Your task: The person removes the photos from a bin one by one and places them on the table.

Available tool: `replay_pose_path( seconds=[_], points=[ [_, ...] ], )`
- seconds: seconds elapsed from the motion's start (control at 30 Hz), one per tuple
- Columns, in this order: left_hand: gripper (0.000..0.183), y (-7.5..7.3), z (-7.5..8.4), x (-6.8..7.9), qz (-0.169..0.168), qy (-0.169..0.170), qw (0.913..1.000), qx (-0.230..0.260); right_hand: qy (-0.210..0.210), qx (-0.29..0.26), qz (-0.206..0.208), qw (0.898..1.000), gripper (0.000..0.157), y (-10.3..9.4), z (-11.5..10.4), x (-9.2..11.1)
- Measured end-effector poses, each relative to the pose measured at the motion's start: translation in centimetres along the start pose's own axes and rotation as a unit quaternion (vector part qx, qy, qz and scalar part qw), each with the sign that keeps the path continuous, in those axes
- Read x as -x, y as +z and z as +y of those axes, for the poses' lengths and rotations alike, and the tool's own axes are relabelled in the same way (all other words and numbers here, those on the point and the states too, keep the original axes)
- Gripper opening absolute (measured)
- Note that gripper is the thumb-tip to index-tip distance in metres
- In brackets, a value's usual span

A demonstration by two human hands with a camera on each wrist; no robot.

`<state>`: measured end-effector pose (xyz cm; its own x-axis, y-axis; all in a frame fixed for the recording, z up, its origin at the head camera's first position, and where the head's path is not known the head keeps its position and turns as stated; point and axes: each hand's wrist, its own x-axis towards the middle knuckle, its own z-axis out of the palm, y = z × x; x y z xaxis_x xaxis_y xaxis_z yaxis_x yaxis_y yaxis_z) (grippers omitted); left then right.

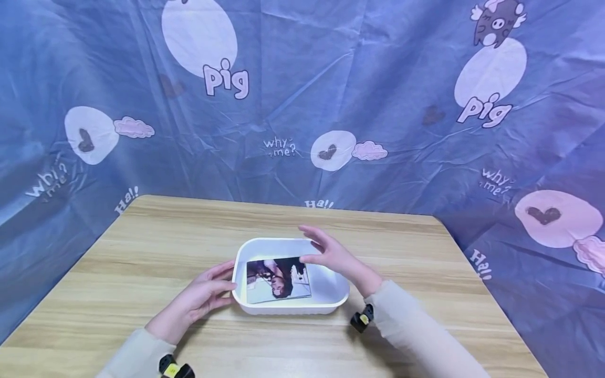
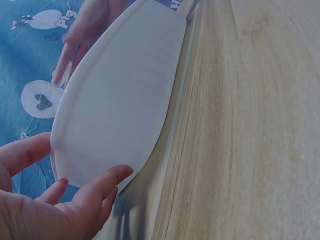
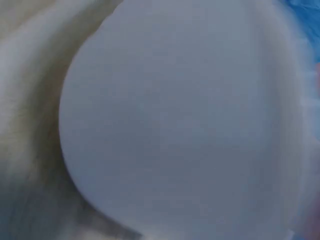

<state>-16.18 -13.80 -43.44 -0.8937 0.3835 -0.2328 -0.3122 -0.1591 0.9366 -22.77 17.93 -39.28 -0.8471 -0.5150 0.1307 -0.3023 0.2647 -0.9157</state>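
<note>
A white plastic tub (image 1: pixel 295 310) with rounded corners stands on the wooden table. Inside it, towards the left, lies a rectangular picture card (image 1: pixel 279 283) printed with a person, seen upside down in the head view. My left hand (image 1: pixel 203 294) is at the tub's left end, its spread fingers touching the outer wall and rim; the left wrist view shows these fingers (image 2: pixel 107 182) against the white wall. Over the tub's right part is my right hand (image 1: pixel 331 257), fingers extended, thumb by the card's upper right corner. Whether the thumb touches the card is unclear. The right wrist view is blurred and filled by the tub (image 3: pixel 175 120).
The wooden table (image 1: pixel 179 226) stretches out around the tub. A blue cloth (image 1: pixel 293 105) with pig prints, clouds and lettering hangs behind and beside it. Black wrist devices (image 1: pixel 361 318) sit at both light-coloured sleeves.
</note>
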Motion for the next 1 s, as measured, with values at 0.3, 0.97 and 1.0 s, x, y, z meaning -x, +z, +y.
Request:
replay_pose_path(
  seconds=[0.3, 0.97, 1.0],
  points=[
    [0.079, 0.2, -0.3, 0.0, 0.011, -0.006, 0.9999, -0.005, 0.039, 0.069, -0.019, 0.997, 0.052, 2.0, 1.3, -2.0],
    [0.081, -0.1, 0.1, -0.2, 0.005, -0.001, 0.9998, -0.019, 0.007, 0.292, -0.127, 0.948, 0.094, 4.4, 2.4, -1.5],
    [0.081, -0.1, 0.1, -0.2, 0.002, -0.002, 0.9998, -0.020, 0.008, 0.297, -0.125, 0.947, 0.095, 4.4, 2.4, -1.5]
  ],
)
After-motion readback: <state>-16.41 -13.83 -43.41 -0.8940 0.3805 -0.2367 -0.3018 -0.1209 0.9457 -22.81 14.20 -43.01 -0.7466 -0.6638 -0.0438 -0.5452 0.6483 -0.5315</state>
